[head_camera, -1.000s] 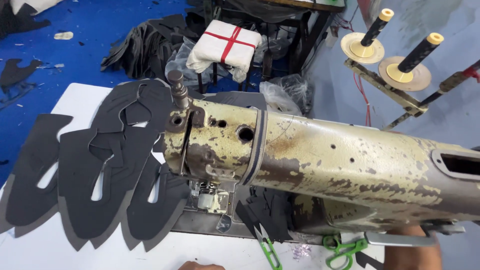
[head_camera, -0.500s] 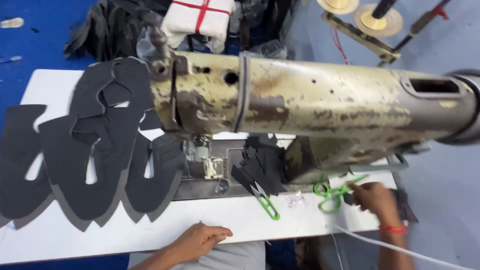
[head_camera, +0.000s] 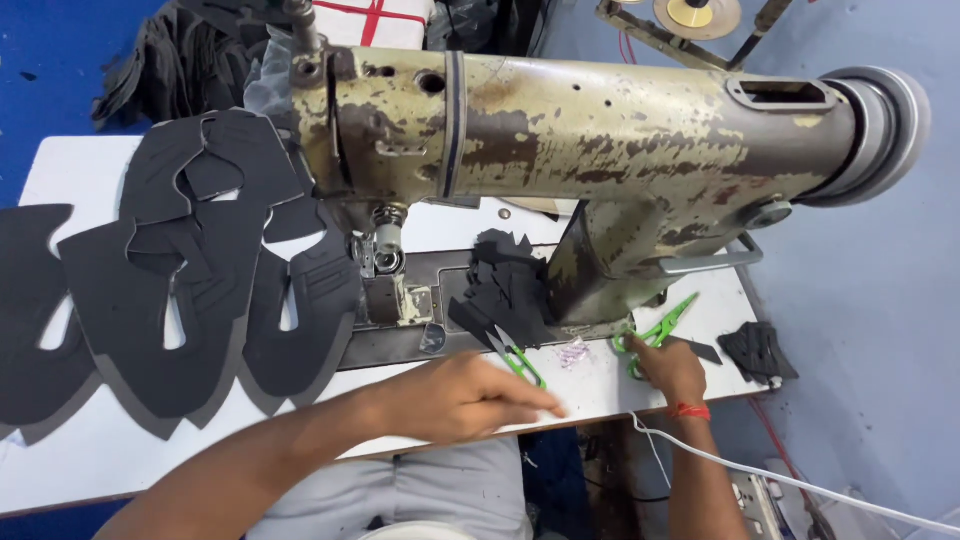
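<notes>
My left hand (head_camera: 470, 395) lies flat on the front of the white table (head_camera: 90, 455), fingers stretched to the right and holding nothing. Its fingertips are just below small green thread snips (head_camera: 520, 362). My right hand (head_camera: 668, 368), with a red thread around the wrist, has its fingers curled on the handles of green scissors (head_camera: 658, 328) at the base of the worn olive sewing machine (head_camera: 560, 120). A pile of small black cut pieces (head_camera: 510, 290) lies on the machine bed between my hands.
Large black shoe-upper pieces (head_camera: 190, 290) overlap on the left of the table. More black pieces (head_camera: 757, 350) sit at the right edge. A white cord (head_camera: 760, 475) runs below the table's right side. Thread spool stands (head_camera: 690, 15) rise behind the machine.
My view has tilted down. My left hand has slid right along the table front towards the snips. My right hand has moved onto the green scissors.
</notes>
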